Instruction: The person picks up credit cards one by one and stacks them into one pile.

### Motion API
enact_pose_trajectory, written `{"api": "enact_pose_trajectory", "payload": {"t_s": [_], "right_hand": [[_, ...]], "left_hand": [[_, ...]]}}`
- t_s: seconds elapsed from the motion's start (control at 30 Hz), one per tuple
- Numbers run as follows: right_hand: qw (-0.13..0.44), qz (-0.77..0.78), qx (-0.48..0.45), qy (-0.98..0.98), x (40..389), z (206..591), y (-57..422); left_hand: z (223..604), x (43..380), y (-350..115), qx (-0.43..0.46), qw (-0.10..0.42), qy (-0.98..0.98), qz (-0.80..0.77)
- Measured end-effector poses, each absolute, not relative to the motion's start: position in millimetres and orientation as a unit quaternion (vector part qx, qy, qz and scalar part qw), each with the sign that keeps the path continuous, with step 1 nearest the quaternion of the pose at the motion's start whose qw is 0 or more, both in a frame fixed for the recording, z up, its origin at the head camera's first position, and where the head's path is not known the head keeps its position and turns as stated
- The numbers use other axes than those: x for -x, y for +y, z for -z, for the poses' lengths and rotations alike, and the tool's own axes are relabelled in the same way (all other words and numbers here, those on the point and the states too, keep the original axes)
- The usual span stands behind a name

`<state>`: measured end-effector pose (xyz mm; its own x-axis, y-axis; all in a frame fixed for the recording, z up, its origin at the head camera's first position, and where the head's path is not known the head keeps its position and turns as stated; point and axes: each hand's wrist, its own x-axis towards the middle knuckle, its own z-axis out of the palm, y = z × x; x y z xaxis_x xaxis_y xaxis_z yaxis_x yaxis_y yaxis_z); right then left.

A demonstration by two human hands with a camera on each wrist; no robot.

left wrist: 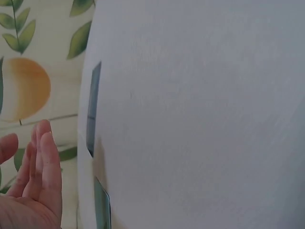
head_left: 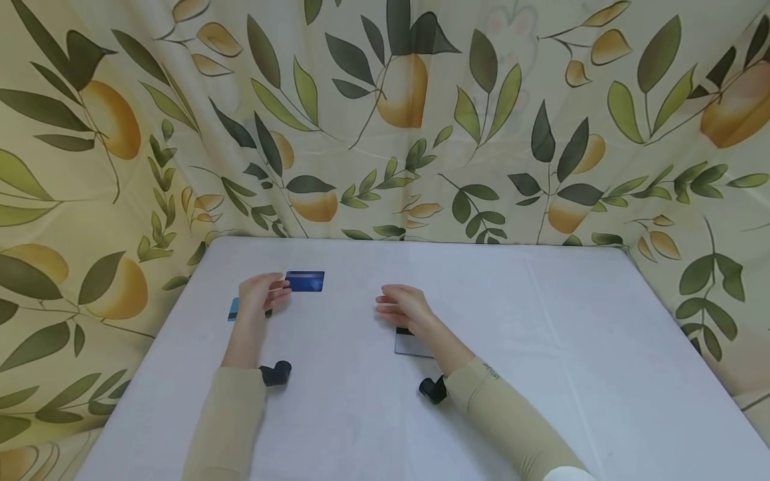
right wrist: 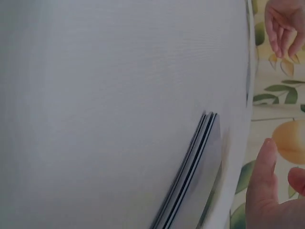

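My left hand (head_left: 259, 294) is above the table's left part with relaxed fingers and holds nothing. A dark blue bank-type card (head_left: 307, 282) lies flat just right of its fingertips. Under the same hand is a light blue card (head_left: 233, 310) with a dark stripe, mostly covered by the hand. In the left wrist view both the farther card (left wrist: 93, 109) and the nearer card (left wrist: 102, 205) appear edge-on. My right hand (head_left: 409, 308), its fingers loosely bent, hovers over a grey flat rectangular object (head_left: 414, 345) with a black strip. That object shows layered dark edges (right wrist: 190, 174) in the right wrist view.
A white cloth covers the table (head_left: 511, 307). Behind it hangs a curtain (head_left: 361, 160) printed with fruit and leaves. Black wrist cameras sit by the left sleeve (head_left: 231, 421) and the right sleeve (head_left: 505, 407).
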<state>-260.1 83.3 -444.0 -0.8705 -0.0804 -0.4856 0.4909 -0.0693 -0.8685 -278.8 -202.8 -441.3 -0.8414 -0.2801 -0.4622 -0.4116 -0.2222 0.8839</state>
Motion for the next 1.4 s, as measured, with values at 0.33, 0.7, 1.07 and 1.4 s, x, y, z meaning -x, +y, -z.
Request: {"api": "enact_pose_trajectory", "payload": {"t_s": [0.33,0.7,1.07,1.4], "right_hand": [[0.208,0.739,-0.175,0.616,283,458,56],[0.228,0.798,-0.15,0.537,291,465,26],[0.247,0.849,-0.129,0.449,291,473,4],[0.252,0.872,-0.13,0.399,290,476,-8]], "left_hand": [[451,294,-229,0.263,0.066,0.632,-0.726],[458,300,-243,0.248,0.077,0.617,-0.743],[454,302,-251,0.254,0.105,0.613,-0.74],[449,303,-251,0.235,0.138,0.622,-0.734]]}}
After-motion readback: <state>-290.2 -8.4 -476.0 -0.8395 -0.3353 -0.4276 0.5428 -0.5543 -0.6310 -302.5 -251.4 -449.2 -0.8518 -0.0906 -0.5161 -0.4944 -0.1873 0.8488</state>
